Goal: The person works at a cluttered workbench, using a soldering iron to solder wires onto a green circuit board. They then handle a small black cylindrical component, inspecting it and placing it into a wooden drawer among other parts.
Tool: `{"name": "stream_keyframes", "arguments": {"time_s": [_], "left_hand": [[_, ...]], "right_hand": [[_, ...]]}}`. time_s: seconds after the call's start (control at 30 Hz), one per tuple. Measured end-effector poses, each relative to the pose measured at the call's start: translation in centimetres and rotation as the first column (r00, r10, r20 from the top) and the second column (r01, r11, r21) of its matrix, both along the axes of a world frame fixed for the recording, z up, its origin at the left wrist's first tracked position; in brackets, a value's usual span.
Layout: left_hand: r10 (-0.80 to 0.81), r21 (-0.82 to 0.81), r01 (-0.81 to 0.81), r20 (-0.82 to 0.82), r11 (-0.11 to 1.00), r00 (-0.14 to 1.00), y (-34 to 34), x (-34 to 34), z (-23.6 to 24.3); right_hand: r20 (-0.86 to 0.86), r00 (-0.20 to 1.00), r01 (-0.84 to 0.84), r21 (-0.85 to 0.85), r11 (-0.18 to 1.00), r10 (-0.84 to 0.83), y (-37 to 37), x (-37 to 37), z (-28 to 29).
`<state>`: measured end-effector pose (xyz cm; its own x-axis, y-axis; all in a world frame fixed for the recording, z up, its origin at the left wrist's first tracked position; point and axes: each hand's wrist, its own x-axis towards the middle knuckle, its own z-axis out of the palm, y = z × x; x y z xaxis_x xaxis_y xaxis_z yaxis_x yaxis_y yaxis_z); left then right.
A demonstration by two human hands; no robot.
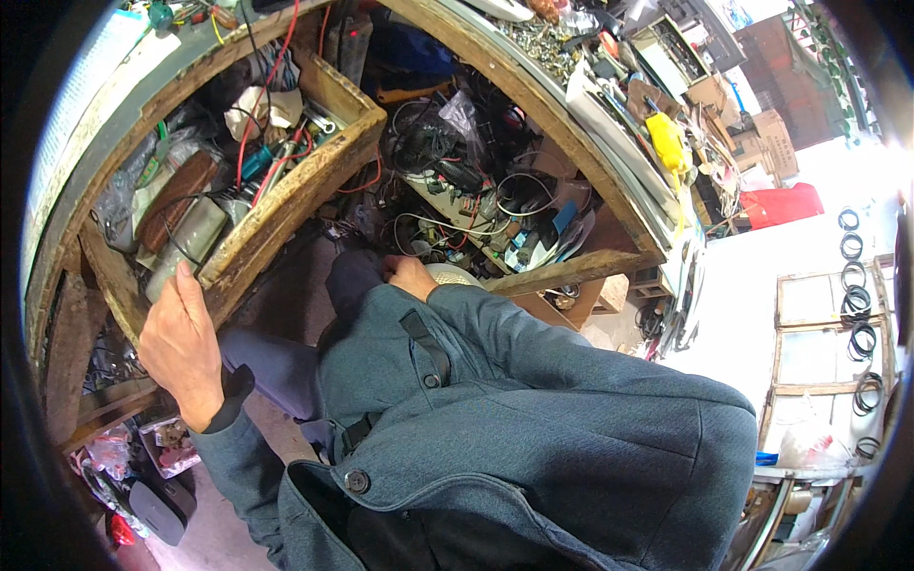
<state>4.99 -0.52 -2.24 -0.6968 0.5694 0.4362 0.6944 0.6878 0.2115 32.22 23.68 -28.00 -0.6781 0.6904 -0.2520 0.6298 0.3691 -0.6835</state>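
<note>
My left hand (181, 347) grips the front edge of an open wooden drawer (286, 195), its thumb beside a worn grey cylindrical object (190, 238). The drawer holds a brown oblong item (171, 195), crumpled bags, tools with coloured handles (262, 162) and red and black leads. My right hand (409, 276) is low by my dark-trousered leg (347, 281), fingers curled; what they hold, if anything, is hidden. Behind it is an open wooden compartment (581, 266) full of tangled cables, dark bags and small parts.
Above, a cluttered bench top (562, 38) carries small parts and a yellow tool (666, 143). Cardboard boxes (762, 143) and a red item (776, 200) are at upper right. Black loops (857, 305) lie at far right. A crate (167, 443) and dark case (162, 504) sit on the floor at lower left.
</note>
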Motion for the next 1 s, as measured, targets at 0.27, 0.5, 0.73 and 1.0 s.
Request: {"name": "stream_keyframes", "arguments": {"time_s": [0.27,0.5,0.73,1.0], "left_hand": [[0.003,-0.005,-0.003,0.002,1.0,1.0,0.1,0.0,0.1],[0.014,-0.009,-0.014,0.0,1.0,1.0,0.1,0.1,0.1],[0.012,-0.009,-0.012,0.002,1.0,1.0,0.0,0.1,0.2],[0.034,-0.057,-0.03,0.067,0.998,0.997,-0.1,0.0,0.4]], "right_hand": [[0.017,1.0,-0.016,0.014,1.0,0.016,0.4,0.1,-0.9],[-0.031,0.999,-0.03,0.063,0.998,0.032,0.6,0.3,-2.0],[-0.015,0.999,-0.044,0.006,0.999,0.044,0.6,0.0,-0.8],[-0.084,0.996,-0.034,0.036,0.999,0.037,-0.1,-0.1,0.3]]}}
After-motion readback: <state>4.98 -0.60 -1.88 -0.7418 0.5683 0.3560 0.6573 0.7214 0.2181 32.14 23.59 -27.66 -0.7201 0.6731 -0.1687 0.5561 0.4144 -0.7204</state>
